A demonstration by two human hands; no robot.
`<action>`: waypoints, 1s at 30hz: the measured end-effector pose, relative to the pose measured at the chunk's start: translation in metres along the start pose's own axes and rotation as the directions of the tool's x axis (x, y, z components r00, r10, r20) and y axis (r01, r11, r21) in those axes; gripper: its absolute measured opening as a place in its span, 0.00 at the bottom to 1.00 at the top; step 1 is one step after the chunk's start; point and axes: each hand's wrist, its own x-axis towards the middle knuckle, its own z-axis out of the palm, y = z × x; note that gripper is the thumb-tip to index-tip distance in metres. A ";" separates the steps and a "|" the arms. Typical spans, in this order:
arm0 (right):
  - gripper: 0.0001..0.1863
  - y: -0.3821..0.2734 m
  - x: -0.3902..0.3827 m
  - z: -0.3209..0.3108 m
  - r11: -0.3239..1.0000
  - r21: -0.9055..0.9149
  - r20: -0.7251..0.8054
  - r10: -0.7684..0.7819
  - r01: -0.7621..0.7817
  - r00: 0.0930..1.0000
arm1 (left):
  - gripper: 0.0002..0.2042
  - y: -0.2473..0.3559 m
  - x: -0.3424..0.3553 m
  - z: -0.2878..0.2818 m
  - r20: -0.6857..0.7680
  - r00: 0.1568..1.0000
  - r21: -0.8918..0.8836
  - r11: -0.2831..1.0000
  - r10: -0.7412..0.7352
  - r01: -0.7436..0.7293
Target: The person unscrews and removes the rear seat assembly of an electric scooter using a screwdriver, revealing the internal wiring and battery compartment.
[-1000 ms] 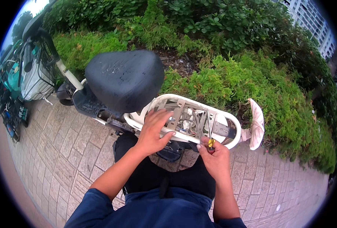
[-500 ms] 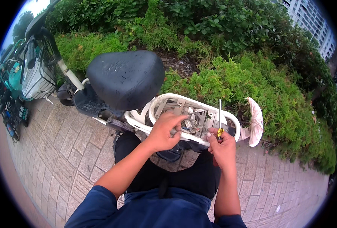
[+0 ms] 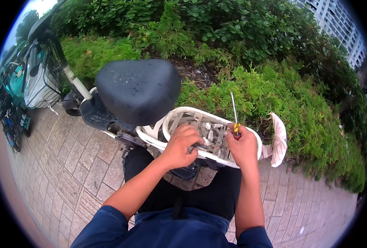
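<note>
A white electric bike's rear rack (image 3: 256,142) lies in front of me, its frame surrounding a bundle of grey and white wires with pale connectors (image 3: 210,135). Over the rack's near left side, my left hand (image 3: 182,146) is closed, with a grey cable (image 3: 196,145) between thumb and fingers. My right hand (image 3: 243,146), at the rack's right end, grips a screwdriver (image 3: 236,129) by its yellow, black and red handle. The metal shaft points up and away from me, touching nothing. My fingers hide part of the handle.
The black saddle (image 3: 138,89) stands left of the rack. A pinkish cloth-like cover (image 3: 278,140) sticks out beyond its right end. Shrubs (image 3: 274,91) grow close behind the bike. Other parked bikes (image 3: 16,99) stand far left on the paving (image 3: 80,165).
My right hand has moved up a little onto the rack's end, and the screwdriver's shaft now leans left. My left hand stays by the wires with its fingers more curled.
</note>
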 end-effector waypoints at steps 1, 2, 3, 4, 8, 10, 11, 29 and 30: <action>0.18 -0.008 0.005 0.001 0.997 -0.069 -0.006 -0.030 0.029 1.000 | 0.12 -0.001 0.000 0.000 -0.013 1.000 -0.014 1.000 0.009 -0.009; 0.18 -0.014 0.010 0.002 0.989 -0.137 -0.011 -0.058 0.056 0.998 | 0.12 -0.003 0.000 0.000 -0.012 1.000 -0.022 1.000 0.015 -0.015; 0.17 -0.018 0.016 0.004 0.993 -0.105 0.023 -0.053 0.055 0.998 | 0.12 -0.005 0.000 0.000 -0.011 1.000 -0.030 0.999 0.022 -0.022; 0.16 -0.016 0.022 0.008 0.986 -0.138 0.067 -0.080 0.089 0.995 | 0.11 -0.007 0.000 0.001 -0.009 1.000 -0.038 0.999 0.028 -0.029; 0.17 -0.022 0.034 0.014 0.964 -0.226 0.217 -0.089 0.139 0.972 | 0.11 -0.010 -0.003 0.001 -0.065 0.998 -0.088 0.996 0.020 -0.026; 0.17 -0.025 0.035 0.015 0.959 -0.241 0.233 -0.094 0.151 0.968 | 0.11 -0.010 -0.003 -0.001 -0.076 0.997 -0.141 0.990 0.002 -0.013; 0.18 -0.024 0.037 0.015 0.956 -0.256 0.247 -0.080 0.145 0.966 | 0.10 -0.011 -0.003 -0.001 -0.092 0.996 -0.145 0.989 0.007 -0.020; 0.14 -0.020 0.059 0.040 0.970 -0.118 0.091 -0.201 0.211 0.975 | 0.16 -0.022 -0.017 -0.001 -0.120 0.985 -0.194 0.970 0.123 -0.144; 0.15 -0.016 0.061 0.041 0.984 -0.057 0.106 -0.161 0.168 0.981 | 0.16 -0.022 -0.018 -0.002 -0.119 0.986 -0.196 0.970 0.121 -0.143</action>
